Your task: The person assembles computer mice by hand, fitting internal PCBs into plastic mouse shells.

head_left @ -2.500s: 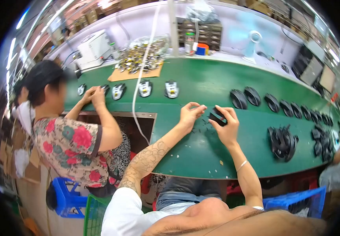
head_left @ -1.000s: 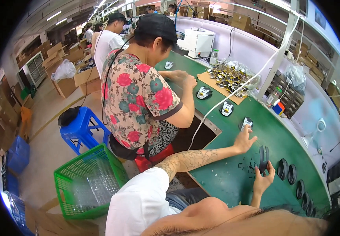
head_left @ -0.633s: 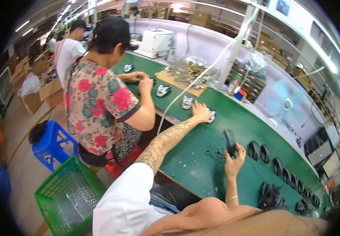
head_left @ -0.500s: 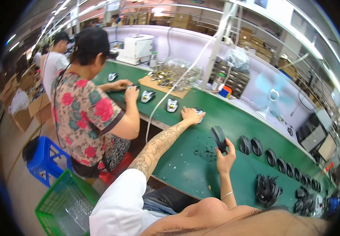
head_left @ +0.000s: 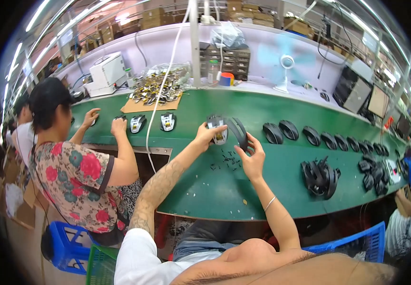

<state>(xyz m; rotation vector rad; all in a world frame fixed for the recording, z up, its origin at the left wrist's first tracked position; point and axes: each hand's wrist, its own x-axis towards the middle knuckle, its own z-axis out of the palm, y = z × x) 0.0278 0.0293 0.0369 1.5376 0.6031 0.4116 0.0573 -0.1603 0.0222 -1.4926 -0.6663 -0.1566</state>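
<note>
In my left hand (head_left: 206, 135) is a partly assembled computer mouse (head_left: 220, 137), pale with a dark top end, gripped at its side. My right hand (head_left: 253, 157) pinches a curved black mouse shell (head_left: 236, 132) by its lower edge. The shell stands upright right beside the mouse; whether they touch I cannot tell. Beneath both hands, small black pieces (head_left: 225, 160) lie scattered on the green bench (head_left: 205, 190). Two more open mice, one silver-and-black (head_left: 138, 124) and one whitish (head_left: 168, 122), sit to the left.
A row of black mice (head_left: 311, 136) runs along the right side, with a pile of black shells (head_left: 320, 178) nearer me. Metal-and-yellow parts (head_left: 155, 88) lie on cardboard at the back. A white cable (head_left: 151, 128) hangs across the left. A co-worker (head_left: 72, 161) sits left; a fan (head_left: 286, 61) stands behind.
My view has turned to the right. My left hand has drawn the partly assembled mouse close to the shell in my right hand. The co-worker's hands have moved apart.
</note>
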